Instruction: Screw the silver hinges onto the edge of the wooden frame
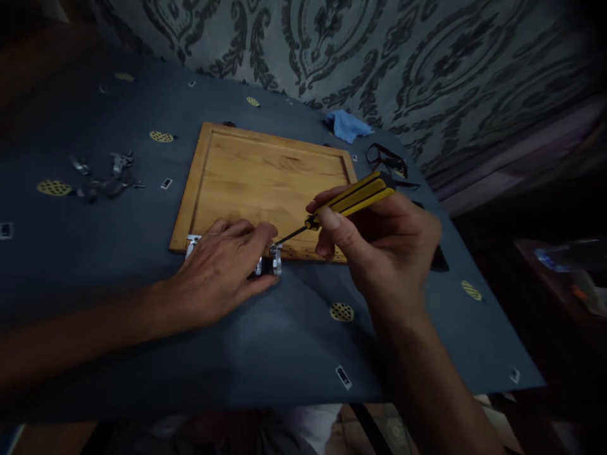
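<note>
A framed wooden panel (270, 177) lies flat on the dark blue table. Along its near edge sits a silver metal hinge (276, 260), with a row of small dark holes to its right. My left hand (222, 265) is closed around the hinge, thumb in front and fingers over the panel's edge; another metal piece (192, 241) shows at its left. My right hand (384, 246) grips a yellow and black screwdriver (351, 199). The shaft slants down to the left, and its tip meets the hinge close to my left fingertips.
Several loose metal hinge parts and screws (118, 164) lie on the left of the table. A blue cloth (348, 125) and dark-framed glasses (389, 158) rest behind the panel to the right. A dark flat object (440, 259) lies partly behind my right hand. The patterned wall (322, 44) borders the far side.
</note>
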A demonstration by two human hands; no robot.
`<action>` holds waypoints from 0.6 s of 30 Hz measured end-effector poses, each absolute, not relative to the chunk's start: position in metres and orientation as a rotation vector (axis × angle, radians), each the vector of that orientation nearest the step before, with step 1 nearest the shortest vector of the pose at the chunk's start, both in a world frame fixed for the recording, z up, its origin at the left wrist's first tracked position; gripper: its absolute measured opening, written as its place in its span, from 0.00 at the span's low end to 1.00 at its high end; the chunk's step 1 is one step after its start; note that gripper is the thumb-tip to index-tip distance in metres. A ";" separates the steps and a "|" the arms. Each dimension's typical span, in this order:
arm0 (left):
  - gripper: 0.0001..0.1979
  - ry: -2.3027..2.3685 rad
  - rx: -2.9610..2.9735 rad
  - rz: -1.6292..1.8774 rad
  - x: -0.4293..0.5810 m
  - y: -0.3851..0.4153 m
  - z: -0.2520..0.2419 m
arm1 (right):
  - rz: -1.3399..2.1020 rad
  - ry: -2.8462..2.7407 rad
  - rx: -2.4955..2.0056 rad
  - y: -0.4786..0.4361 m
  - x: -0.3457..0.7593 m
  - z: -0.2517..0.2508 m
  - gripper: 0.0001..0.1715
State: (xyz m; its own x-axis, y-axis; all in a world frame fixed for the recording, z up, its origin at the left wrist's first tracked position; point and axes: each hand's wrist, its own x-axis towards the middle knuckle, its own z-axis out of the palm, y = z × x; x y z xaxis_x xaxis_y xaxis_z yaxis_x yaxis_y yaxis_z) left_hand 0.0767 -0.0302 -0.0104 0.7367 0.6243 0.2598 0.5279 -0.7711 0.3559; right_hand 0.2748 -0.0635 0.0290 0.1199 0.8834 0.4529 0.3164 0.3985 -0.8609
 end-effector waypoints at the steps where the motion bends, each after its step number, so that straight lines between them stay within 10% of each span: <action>1: 0.18 0.917 2.678 0.532 0.077 -0.030 -0.010 | 0.565 -1.436 -1.149 -0.063 0.274 0.028 0.13; 18: 0.18 0.905 2.673 0.534 0.076 -0.030 -0.008 | 0.390 -1.429 -1.127 -0.064 0.262 0.026 0.11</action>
